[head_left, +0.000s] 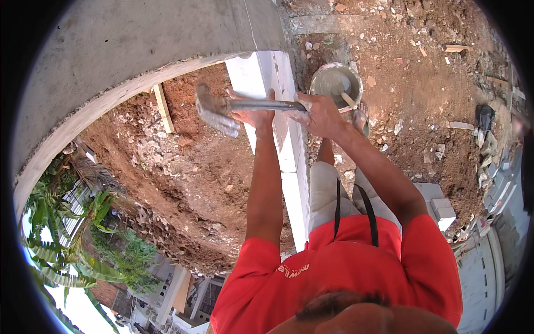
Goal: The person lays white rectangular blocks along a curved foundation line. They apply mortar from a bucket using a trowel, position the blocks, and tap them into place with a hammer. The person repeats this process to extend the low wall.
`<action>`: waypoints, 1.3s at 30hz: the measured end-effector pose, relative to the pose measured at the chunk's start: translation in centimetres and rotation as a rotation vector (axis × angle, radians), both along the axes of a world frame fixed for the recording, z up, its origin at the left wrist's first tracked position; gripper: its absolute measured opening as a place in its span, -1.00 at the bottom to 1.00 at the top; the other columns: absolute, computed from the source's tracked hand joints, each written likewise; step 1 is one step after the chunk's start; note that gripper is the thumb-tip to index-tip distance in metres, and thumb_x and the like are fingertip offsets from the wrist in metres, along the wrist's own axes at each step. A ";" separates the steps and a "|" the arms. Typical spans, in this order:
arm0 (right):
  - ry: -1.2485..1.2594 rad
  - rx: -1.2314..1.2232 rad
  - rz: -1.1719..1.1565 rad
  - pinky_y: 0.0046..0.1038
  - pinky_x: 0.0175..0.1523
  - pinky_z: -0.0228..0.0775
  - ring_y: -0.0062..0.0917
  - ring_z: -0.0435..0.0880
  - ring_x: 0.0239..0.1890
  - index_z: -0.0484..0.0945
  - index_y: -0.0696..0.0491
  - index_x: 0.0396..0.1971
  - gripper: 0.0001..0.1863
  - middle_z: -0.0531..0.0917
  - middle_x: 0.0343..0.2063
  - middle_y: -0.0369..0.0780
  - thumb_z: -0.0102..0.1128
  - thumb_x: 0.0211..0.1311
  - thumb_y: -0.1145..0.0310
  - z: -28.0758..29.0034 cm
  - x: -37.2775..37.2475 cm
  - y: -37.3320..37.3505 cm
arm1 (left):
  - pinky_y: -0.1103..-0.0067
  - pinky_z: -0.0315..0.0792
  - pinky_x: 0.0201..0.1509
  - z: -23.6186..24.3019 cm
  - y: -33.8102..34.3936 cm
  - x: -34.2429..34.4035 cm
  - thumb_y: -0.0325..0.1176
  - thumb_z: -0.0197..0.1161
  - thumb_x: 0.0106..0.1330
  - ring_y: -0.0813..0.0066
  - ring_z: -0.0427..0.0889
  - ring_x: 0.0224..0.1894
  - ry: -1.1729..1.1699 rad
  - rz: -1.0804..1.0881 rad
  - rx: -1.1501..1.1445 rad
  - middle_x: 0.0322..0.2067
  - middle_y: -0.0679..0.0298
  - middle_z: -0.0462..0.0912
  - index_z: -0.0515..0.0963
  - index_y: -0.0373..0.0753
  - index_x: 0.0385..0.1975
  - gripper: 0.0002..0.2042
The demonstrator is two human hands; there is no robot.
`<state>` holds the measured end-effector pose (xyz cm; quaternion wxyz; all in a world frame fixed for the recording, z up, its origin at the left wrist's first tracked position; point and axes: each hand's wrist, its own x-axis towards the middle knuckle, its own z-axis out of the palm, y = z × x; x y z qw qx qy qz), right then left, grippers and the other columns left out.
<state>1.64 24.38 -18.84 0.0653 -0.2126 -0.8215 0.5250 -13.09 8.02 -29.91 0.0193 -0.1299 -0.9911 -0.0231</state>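
Observation:
My right hand (317,114) is closed round the shaft of a hammer (217,114), its worn metal head hanging out to the left over the white blocks. My left hand (255,114) is at the upper white block (283,139), seemingly gripping its left side with thumb raised, partly hidden behind the hammer. The blocks form a narrow wall in front of me, running up to a grey concrete surface (139,28). Just right of the wall, a round bucket (332,82) holds grey mortar and a tool with a pale handle.
A dug earth pit (183,183) with a timber piece (164,108) lies left of the wall. Rubble-strewn soil (411,72) spreads right, with a dark bag (484,117) and stacked grey blocks (442,211). My feet are beside the bucket. Plants (72,234) stand at the lower left.

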 end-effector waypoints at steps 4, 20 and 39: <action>-0.469 -0.006 -0.014 -0.05 -0.26 0.57 0.02 0.73 -0.41 0.72 0.15 -0.13 -0.30 0.70 -0.52 0.06 0.09 0.45 -0.30 0.4 -1.3 0.4 | 0.08 0.21 0.37 1.4 2.0 -1.5 0.27 0.61 -0.19 -0.02 0.38 0.22 -0.200 0.120 -0.068 0.11 -0.02 0.37 -0.12 -0.31 0.59 0.41; -0.329 0.014 -0.006 -0.10 -0.22 0.60 0.04 0.76 -0.37 0.72 0.20 -0.07 -0.37 0.72 -0.50 0.08 0.28 0.37 -0.18 6.6 -1.8 -1.2 | 0.01 0.10 0.53 2.3 0.7 -1.7 0.26 0.62 -0.15 -0.17 0.21 0.46 -0.417 0.137 -0.131 0.43 -0.26 0.16 -0.13 -0.44 0.55 0.40; -0.541 0.154 0.045 -0.03 -0.22 0.61 0.08 0.76 -0.33 0.68 0.12 0.01 -0.29 0.72 -0.49 0.11 0.09 0.43 -0.31 2.9 -1.2 0.9 | 0.11 0.18 0.39 3.5 2.1 -1.0 0.37 0.50 -0.08 -0.03 0.32 0.28 -0.243 0.100 -0.146 0.15 -0.09 0.32 0.03 -0.58 0.42 0.29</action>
